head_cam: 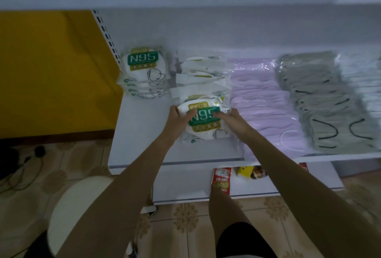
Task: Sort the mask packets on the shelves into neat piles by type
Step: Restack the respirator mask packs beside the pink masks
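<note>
A white N95 mask packet point(203, 121) with a green label lies on the white shelf point(142, 144), on top of a loose heap of similar packets point(201, 76). My left hand point(178, 118) grips its left edge and my right hand point(232, 119) grips its right edge. A neat pile of N95 packets point(144, 72) stands at the back left of the shelf. To the right lie a row of pink mask packets point(266, 103), then grey mask packets point(327, 101), then white ones point(367, 76) at the far right.
A lower shelf point(185, 185) holds a red snack packet point(221, 178) and a yellow packet point(246, 172). A yellow wall panel point(51, 68) stands at the left. A pale round stool point(82, 206) sits below my left arm, and cables point(24, 165) lie on the tiled floor.
</note>
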The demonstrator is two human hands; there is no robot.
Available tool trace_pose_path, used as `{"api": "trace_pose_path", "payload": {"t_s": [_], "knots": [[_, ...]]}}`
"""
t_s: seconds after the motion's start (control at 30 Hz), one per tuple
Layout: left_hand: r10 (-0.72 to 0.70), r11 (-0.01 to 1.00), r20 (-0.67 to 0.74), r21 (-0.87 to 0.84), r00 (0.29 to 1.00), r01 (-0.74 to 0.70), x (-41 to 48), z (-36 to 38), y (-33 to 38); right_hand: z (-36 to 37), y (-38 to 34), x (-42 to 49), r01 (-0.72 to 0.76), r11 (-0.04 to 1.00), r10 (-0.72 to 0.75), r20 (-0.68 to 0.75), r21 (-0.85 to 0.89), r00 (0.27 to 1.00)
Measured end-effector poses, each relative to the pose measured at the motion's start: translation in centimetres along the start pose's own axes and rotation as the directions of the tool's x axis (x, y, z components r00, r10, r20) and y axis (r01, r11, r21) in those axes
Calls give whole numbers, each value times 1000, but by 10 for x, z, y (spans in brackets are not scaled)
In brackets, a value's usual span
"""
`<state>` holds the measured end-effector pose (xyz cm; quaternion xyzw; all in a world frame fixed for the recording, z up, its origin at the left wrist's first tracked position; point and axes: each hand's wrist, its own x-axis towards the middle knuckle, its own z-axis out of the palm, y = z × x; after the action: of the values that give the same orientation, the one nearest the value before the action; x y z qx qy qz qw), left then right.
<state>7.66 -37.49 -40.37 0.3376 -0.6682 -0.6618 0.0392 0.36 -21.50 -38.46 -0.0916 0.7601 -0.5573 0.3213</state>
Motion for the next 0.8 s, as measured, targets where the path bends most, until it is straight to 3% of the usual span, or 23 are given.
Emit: {"api": "trace_pose_path", "payload": {"t_s": [0.13,0.2,0.37,0.57,0.8], "knots": [[35,992,-60,119,998,-28,-3,7,0,6,11,-11,87,995,-82,-123,41,989],[49,980,-91,195,995,-31,-3,11,-7,8,16,-11,115,992,-123,-170,-54,978],[125,991,-89,55,988,-121,-19,11,-21,14,21,-12,96,974,-160,-318,-207,934],[187,960,-121,233,975,-155,-29,7,-33,28,24,-23,53,955,-150,-324,-291,934],[189,974,-36,132,981,-182,-33,10,-22,32,25,-24,-11,955,-100,-358,-296,928]]}}
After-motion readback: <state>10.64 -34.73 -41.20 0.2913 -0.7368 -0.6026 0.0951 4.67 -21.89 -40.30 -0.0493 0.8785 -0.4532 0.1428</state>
